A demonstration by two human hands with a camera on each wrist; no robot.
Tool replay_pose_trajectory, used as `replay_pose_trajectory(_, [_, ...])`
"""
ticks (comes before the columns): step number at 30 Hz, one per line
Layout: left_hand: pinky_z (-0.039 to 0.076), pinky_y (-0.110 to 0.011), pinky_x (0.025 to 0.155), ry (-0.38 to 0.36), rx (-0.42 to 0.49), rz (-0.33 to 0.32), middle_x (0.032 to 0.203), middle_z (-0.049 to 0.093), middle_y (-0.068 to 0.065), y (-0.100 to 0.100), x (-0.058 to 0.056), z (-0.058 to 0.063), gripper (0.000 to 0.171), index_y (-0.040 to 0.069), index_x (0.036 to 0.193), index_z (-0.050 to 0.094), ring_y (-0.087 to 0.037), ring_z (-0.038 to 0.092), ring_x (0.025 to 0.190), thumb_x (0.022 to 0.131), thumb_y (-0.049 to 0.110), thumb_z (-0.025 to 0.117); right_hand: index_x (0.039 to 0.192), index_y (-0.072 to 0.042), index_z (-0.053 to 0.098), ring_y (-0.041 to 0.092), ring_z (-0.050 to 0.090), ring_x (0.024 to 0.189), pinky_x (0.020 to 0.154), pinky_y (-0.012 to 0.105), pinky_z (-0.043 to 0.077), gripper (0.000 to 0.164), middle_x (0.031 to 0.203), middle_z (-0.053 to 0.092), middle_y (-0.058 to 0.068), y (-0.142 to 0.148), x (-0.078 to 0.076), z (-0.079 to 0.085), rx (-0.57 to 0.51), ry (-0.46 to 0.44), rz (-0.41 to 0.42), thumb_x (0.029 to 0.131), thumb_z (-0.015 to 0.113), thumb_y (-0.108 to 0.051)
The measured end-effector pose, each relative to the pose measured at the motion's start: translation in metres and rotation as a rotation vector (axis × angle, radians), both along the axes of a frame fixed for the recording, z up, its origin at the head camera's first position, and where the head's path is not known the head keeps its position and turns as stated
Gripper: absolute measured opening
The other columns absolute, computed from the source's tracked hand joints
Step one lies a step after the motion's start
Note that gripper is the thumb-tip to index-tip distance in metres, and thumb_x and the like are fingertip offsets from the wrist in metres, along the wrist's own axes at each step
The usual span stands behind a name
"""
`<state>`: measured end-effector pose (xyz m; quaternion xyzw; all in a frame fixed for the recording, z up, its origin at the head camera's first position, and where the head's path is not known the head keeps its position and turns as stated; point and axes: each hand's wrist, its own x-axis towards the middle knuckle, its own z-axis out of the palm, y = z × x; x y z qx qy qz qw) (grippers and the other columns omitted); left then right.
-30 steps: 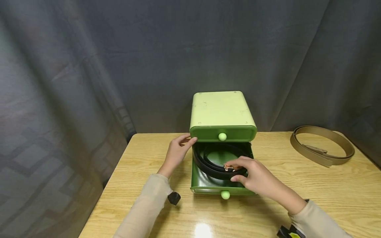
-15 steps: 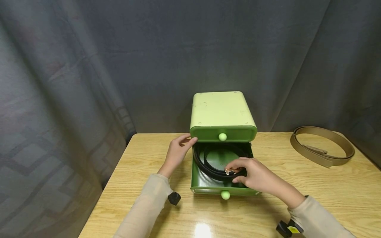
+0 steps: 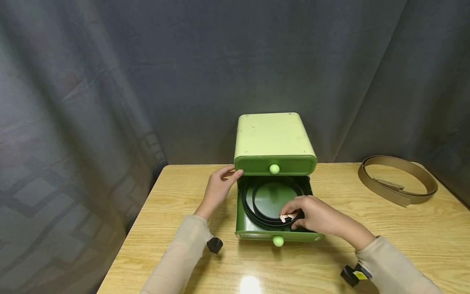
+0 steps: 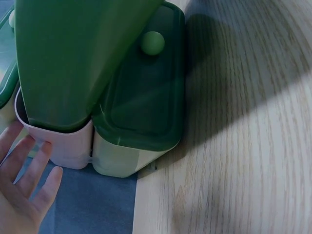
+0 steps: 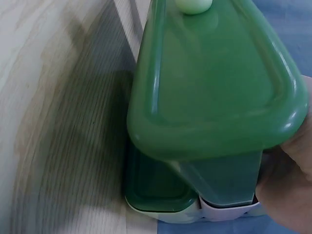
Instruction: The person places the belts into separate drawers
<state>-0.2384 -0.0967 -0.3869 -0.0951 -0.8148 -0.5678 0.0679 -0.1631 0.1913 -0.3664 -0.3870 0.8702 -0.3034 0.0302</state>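
Observation:
A light green two-drawer box (image 3: 273,141) stands mid-table, its top drawer closed. The lower drawer (image 3: 257,235) is pulled out toward me. A black belt (image 3: 253,206) lies coiled inside it. My right hand (image 3: 295,218) reaches into the drawer and pinches the belt's metal buckle (image 3: 287,217) near the front wall. My left hand (image 3: 231,174) rests with relaxed fingers against the box's left front corner. The left wrist view shows that hand (image 4: 24,195) beside the box (image 4: 73,63). In the right wrist view the drawer front (image 5: 209,83) fills the frame, with my right hand (image 5: 287,190) at its edge.
A tan belt (image 3: 398,179) lies looped on the wooden table (image 3: 183,212) at the far right. Grey curtain (image 3: 110,81) hangs behind and to the left of the table. Small black wrist cameras sit under both sleeves.
My right hand has lowered the buckle deeper into the drawer and toward its front wall, and the black belt's coil has settled flatter. The left hand has stayed in place.

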Motion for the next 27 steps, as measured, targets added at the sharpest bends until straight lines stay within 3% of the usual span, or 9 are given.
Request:
replay_pose_trajectory(10, [0.052, -0.044, 0.091, 0.001, 0.002, -0.001, 0.120, 0.068, -0.010, 0.001, 0.000, -0.001, 0.052, 0.007, 0.130, 0.065, -0.029, 0.064, 0.107, 0.092, 0.040, 0.071, 0.108, -0.012, 0.073, 0.008, 0.063, 0.086, 0.073, 0.026, 0.055, 0.037, 0.099, 0.067, -0.005, 0.003, -0.002, 0.000, 0.002, -0.064, 0.044, 0.075, 0.083, 0.003])
replay_pose_trajectory(16, [0.052, -0.043, 0.091, 0.010, -0.002, 0.001, 0.119, 0.068, -0.010, 0.001, 0.000, -0.001, 0.050, 0.006, 0.129, 0.065, -0.028, 0.065, 0.105, 0.092, 0.040, 0.071, 0.111, -0.010, 0.072, 0.013, 0.065, 0.092, 0.077, 0.028, 0.056, 0.034, 0.102, 0.069, -0.001, 0.004, 0.000, 0.002, -0.019, -0.091, 0.017, 0.080, 0.080, -0.001])
replay_pose_trajectory(20, [0.053, -0.043, 0.091, 0.015, -0.004, 0.002, 0.119, 0.068, -0.010, 0.002, 0.000, -0.001, 0.050, 0.007, 0.128, 0.066, -0.026, 0.066, 0.104, 0.092, 0.040, 0.071, 0.115, -0.009, 0.071, 0.015, 0.064, 0.095, 0.078, 0.032, 0.054, 0.034, 0.106, 0.070, -0.002, 0.005, 0.009, 0.006, -0.046, -0.025, -0.067, 0.083, 0.079, -0.007])
replay_pose_trajectory(27, [0.052, -0.043, 0.092, 0.008, -0.003, 0.008, 0.121, 0.067, -0.010, 0.001, 0.000, 0.000, 0.051, 0.007, 0.129, 0.065, -0.027, 0.065, 0.106, 0.091, 0.041, 0.071, 0.115, -0.010, 0.072, 0.013, 0.065, 0.088, 0.078, 0.028, 0.054, 0.040, 0.106, 0.071, -0.003, -0.006, 0.033, -0.002, -0.261, 0.191, -0.235, 0.078, 0.081, 0.001])
